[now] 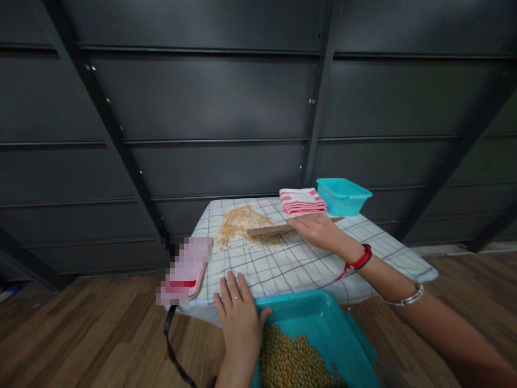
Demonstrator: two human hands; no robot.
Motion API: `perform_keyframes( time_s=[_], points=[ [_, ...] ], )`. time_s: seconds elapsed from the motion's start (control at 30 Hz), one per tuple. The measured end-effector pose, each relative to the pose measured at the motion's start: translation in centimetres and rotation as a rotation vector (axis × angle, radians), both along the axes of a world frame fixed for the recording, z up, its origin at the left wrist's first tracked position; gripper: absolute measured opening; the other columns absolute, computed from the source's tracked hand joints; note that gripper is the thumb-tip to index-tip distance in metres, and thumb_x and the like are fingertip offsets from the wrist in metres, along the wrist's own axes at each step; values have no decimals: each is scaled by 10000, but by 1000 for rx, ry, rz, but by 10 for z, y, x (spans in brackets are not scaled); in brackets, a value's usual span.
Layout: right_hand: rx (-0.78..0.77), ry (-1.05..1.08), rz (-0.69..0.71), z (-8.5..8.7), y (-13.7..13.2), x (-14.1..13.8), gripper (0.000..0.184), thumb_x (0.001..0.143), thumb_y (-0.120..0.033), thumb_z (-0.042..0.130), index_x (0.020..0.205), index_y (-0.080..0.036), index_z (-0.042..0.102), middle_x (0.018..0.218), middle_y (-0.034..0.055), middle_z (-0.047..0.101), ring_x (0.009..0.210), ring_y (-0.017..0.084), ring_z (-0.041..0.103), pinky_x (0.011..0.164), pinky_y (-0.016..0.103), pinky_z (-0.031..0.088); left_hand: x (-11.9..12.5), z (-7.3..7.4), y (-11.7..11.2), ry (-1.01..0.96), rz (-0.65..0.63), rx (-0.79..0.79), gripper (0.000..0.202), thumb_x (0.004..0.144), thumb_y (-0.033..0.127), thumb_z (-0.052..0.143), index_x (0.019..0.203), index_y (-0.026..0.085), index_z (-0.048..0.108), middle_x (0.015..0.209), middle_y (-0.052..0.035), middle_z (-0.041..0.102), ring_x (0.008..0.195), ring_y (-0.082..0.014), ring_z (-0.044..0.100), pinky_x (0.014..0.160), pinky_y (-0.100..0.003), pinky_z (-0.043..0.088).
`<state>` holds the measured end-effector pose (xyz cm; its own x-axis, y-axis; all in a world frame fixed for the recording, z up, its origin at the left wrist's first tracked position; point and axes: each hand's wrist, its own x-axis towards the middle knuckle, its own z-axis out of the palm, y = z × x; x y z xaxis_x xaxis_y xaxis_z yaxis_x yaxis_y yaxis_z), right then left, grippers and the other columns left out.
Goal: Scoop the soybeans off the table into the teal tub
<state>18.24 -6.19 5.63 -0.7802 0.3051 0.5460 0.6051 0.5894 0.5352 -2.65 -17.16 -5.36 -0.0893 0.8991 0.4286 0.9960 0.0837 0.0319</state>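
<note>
My right hand (319,229) is closed on the handle of a small hand broom (269,230), whose bristled head lies against a scatter of yellow beans (238,221) on the checked tablecloth (283,264). The wrist wears a red band, the forearm a silver bangle. My left hand (238,312) lies flat with fingers stretched out at the near table edge, its thumb on the rim of a teal dustpan-like tray (323,310) that holds a heap of the same beans (291,361).
A folded red-and-white striped cloth (302,201) and a small teal tub (342,195) sit at the table's far side. A blurred pink card (186,269) with a black strap (173,350) hangs off the left edge. Dark metal panels stand behind; wood floor below.
</note>
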Motion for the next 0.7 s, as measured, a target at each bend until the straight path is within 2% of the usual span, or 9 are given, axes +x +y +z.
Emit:
perform_keyframes(
  time_s=[0.13,0.43,0.7],
  points=[
    [-16,3,-9,2,6,-6,293,821,-22,366,1010,-117,569,773,67,647,658,149,560,576,284,391,1,0,0,1,6,-2,722,609,319,705,1230,35,471,1318,-247,457,1222,-397,398,974,-567,344],
    [-70,-29,12,-5,28,-36,289,836,-42,387,1054,-142,549,755,39,634,647,132,533,571,275,373,-1,-2,0,-20,-5,-21,744,616,335,696,1252,41,446,1340,-249,426,1241,-391,376,986,-561,332],
    [-71,-62,55,-1,17,-24,285,850,-44,356,1012,-140,570,745,43,635,655,135,539,586,280,391,-1,-3,1,-15,0,-25,746,621,330,690,1261,41,436,1346,-259,417,1245,-391,369,993,-564,314]
  ],
)
